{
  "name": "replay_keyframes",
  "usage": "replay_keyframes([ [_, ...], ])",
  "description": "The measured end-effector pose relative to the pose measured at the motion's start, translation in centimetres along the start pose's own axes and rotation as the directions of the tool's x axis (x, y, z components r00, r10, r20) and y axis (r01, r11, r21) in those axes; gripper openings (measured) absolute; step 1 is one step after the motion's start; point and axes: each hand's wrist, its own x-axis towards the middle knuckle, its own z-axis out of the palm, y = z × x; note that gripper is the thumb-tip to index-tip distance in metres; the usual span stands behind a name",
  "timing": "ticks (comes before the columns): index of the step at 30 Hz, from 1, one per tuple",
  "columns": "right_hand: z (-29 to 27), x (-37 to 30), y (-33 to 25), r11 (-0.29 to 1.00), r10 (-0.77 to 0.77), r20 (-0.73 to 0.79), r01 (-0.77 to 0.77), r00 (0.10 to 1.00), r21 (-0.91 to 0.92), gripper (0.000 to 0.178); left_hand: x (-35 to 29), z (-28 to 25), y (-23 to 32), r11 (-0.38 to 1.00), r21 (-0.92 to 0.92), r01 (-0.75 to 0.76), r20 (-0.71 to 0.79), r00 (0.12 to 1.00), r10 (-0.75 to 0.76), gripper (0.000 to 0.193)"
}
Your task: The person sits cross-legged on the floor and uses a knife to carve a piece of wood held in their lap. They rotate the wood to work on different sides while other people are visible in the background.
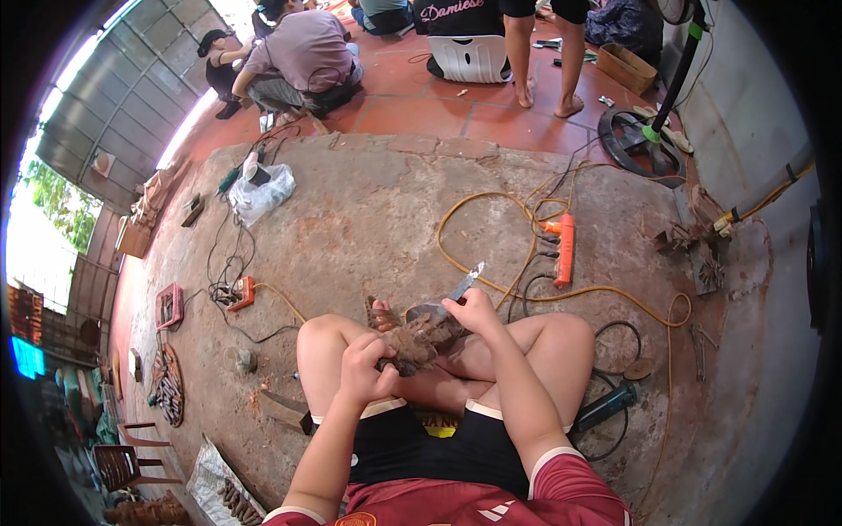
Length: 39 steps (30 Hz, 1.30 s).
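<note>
My left hand is closed on a brown, knobbly piece of carved wood, gripping its left end above my crossed legs. In my right hand is a flat, shiny, knife-like metal tool, its bright end pointing up and away from me. The tool's other, greyish part lies against the far side of the carved wood. My right fingers partly cover the tool, so its exact kind is unclear. Behind the wood, part of my bare foot shows.
An orange power strip lies ahead right among looping yellow cables. A dark green power tool rests beside my right knee. Left are another orange socket box, a plastic bag and a red basket. People sit and stand on red tiles ahead.
</note>
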Motion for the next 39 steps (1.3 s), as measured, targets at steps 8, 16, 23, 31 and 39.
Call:
replay_keyframes([
  [8,0.1,0.1,0.0,1.0,0.004,0.001,-0.004,1.0,-0.015,0.032,0.1,-0.2,-0.2,1.0,0.004,0.008,-0.007,1.0,-0.008,0.012],
  [16,0.0,0.0,-0.4,1.0,0.003,0.006,-0.003,1.0,-0.011,0.031,0.3,-0.3,0.1,1.0,-0.002,0.018,-0.007,1.0,-0.018,0.012],
  [23,0.5,0.4,0.6,0.985,0.003,0.047,-0.011,0.999,0.17,0.03,0.5,-0.2,-0.1,1.0,0.003,0.026,0.001,1.0,-0.026,0.013],
  [31,0.9,1.0,1.9,0.959,-0.002,0.045,-0.011,0.999,0.284,0.03,0.7,-0.2,-0.1,1.0,0.005,0.021,-0.002,1.0,-0.021,0.012],
  [39,0.8,0.9,1.5,0.96,0.006,0.049,-0.019,0.999,0.278,0.03,0.7,-0.2,-0.1,1.0,-0.001,0.023,-0.002,1.0,-0.023,0.012],
])
